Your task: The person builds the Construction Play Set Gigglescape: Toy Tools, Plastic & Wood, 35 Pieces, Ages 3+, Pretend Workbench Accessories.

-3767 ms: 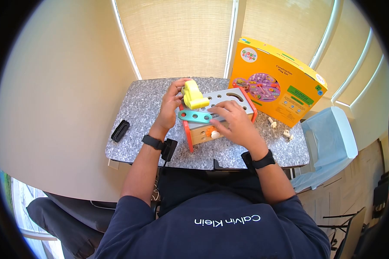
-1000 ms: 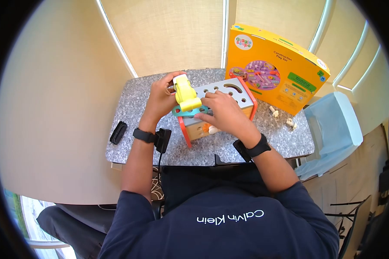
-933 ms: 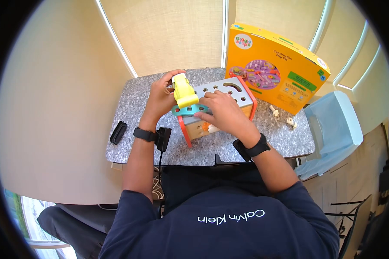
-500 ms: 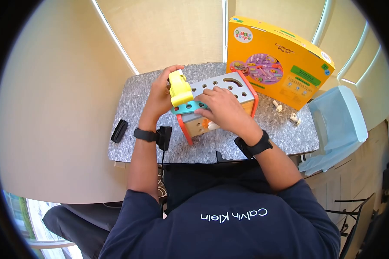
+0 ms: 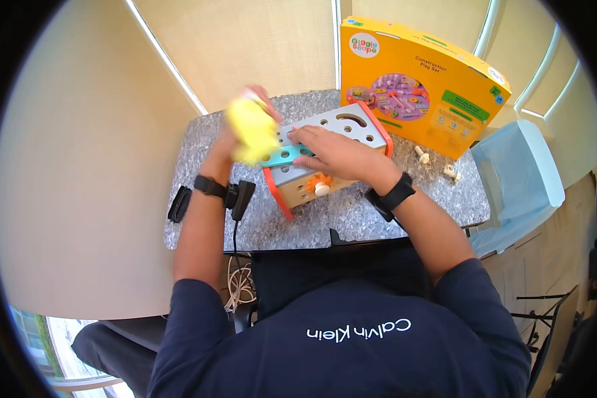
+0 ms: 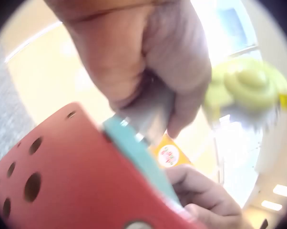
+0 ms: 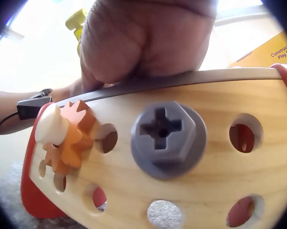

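A wooden toy workbench [image 5: 295, 174] with a grey holed top and red ends stands on the table. Across its top left lies a teal holed strip [image 5: 284, 156]. My left hand [image 5: 224, 143] grips a yellow drill-shaped toy [image 5: 252, 129], blurred, over the strip's left end. In the left wrist view a grey piece [image 6: 154, 112] shows between that hand's fingers, close to the strip. My right hand [image 5: 341, 154] holds the strip's right end between thumb and fingers. An orange gear [image 7: 72, 136] with a white-headed peg and a grey cross-slotted bolt [image 7: 167, 136] sit in the front panel.
A yellow play set box [image 5: 418, 86] stands behind the workbench to the right. Two cream bolts [image 5: 452, 173] lie on the speckled table [image 5: 418, 205]. A black object [image 5: 179, 203] lies at far left, and a chair with a blue cover [image 5: 521, 179] stands at right.
My left hand has moved leftward with the yellow toy, uncovering more of the strip's left end. My right hand stays at the strip. Earlier, the yellow toy was farther right over the workbench.
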The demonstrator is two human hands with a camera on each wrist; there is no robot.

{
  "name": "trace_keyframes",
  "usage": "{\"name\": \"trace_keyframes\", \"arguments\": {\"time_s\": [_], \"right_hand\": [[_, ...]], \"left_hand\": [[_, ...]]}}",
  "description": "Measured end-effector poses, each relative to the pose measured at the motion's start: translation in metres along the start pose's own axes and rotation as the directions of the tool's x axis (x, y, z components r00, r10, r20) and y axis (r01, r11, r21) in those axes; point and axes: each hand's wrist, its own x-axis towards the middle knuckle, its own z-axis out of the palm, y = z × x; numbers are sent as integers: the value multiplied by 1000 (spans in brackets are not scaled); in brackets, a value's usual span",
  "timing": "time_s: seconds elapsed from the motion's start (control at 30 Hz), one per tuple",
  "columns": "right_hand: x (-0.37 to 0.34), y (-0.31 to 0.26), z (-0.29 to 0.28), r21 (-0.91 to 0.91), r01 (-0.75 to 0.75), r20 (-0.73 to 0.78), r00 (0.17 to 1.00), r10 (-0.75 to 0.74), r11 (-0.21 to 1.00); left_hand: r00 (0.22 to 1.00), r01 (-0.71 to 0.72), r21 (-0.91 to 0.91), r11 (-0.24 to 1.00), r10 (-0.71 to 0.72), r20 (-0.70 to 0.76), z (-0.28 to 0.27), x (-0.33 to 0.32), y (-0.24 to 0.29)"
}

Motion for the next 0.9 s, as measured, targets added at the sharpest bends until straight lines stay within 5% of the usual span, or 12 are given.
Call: {"name": "trace_keyframes", "arguments": {"time_s": [0.07,0.13,0.2,0.27,0.33,0.4,0.47,0.53,0.67,0.73,0.9], "right_hand": [[2,0,-3,11,31,30,999,-31,999],[1,-6,-6,12,16,25,1000,-17,1000],[0,-2,0,-31,53,-23,998,-54,998],[-2,-4,1,-60,76,-81,993,-80,995],[-3,-13,-2,72,4,-108,994,4,997],[-7,-17,-12,92,-66,-112,991,76,994],[-20,-5,-30,-147,10,-373,926,-65,989],[-49,10,-60,-381,-178,-523,850,-53,907],[-135,65,-80,-213,-653,-553,694,461,726],[-157,69,-62,-237,-704,-505,678,534,669],[-168,83,-6,-305,-789,-367,614,699,533]], "left_hand": [[959,-276,59,959,279,-46,-11,32,88],[999,-48,152,987,46,15,-20,33,106],[997,5,192,981,9,-71,-19,23,114],[921,160,231,960,-61,-385,-4,5,123],[897,180,279,943,-41,-440,-18,-17,106],[836,344,296,891,-147,-529,-28,-41,89],[700,648,302,699,-392,-596,-74,-69,52],[846,533,830,166,-129,-518,-141,-115,-24],[815,538,843,-31,-238,-529,-130,-148,-55],[702,616,754,-228,-277,-657,-111,-148,-58],[624,675,698,-238,-320,-713,-125,-156,-91]]}}
